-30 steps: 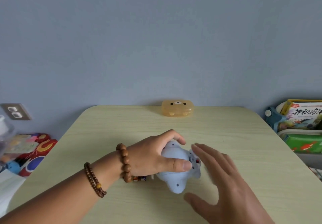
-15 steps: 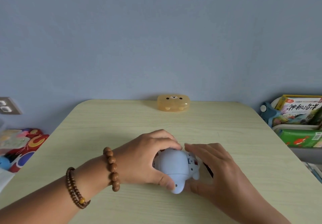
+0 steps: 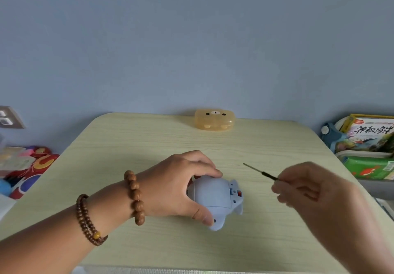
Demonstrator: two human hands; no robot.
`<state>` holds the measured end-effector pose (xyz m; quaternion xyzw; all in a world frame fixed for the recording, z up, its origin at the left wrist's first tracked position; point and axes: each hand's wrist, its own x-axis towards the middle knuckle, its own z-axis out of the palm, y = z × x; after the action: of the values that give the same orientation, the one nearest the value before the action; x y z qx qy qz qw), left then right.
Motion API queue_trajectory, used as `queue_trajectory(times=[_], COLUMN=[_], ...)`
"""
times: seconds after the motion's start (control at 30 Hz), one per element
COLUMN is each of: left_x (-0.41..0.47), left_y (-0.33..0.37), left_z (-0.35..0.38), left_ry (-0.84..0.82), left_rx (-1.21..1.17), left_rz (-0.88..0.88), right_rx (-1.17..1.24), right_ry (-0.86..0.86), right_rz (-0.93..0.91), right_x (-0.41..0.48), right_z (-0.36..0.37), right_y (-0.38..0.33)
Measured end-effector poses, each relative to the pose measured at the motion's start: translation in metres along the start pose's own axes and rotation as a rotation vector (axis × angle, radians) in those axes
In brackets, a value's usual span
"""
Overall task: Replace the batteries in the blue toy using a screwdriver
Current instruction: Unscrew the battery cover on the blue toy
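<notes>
The blue toy lies belly-up in the middle of the pale wooden table. My left hand grips it from the left side, thumb on the near end and fingers over the far end. My right hand is raised to the right of the toy, apart from it, and pinches a thin dark screwdriver whose tip points up and to the left. The screwdriver's handle is hidden inside my fingers. No batteries are visible.
A translucent orange case with a bear face sits at the table's far edge. Books and bins stand off the right side. Colourful toys lie off the left side, under a wall socket.
My right hand has left the toy and risen to the right, now holding the screwdriver. My left hand keeps its grip on the toy, which has turned slightly.
</notes>
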<state>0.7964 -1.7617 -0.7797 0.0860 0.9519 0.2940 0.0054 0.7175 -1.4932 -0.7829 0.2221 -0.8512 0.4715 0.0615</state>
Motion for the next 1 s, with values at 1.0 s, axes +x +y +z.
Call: queue_trajectory(times=[1.0], left_x=[0.001], left_y=[0.005], left_z=[0.000], left_ry=[-0.019], left_rx=[0.003], left_rz=[-0.026], right_rx=[-0.285], right_ry=[-0.182], right_rz=[-0.469], right_x=[0.001], right_z=[-0.010], right_y=[-0.040])
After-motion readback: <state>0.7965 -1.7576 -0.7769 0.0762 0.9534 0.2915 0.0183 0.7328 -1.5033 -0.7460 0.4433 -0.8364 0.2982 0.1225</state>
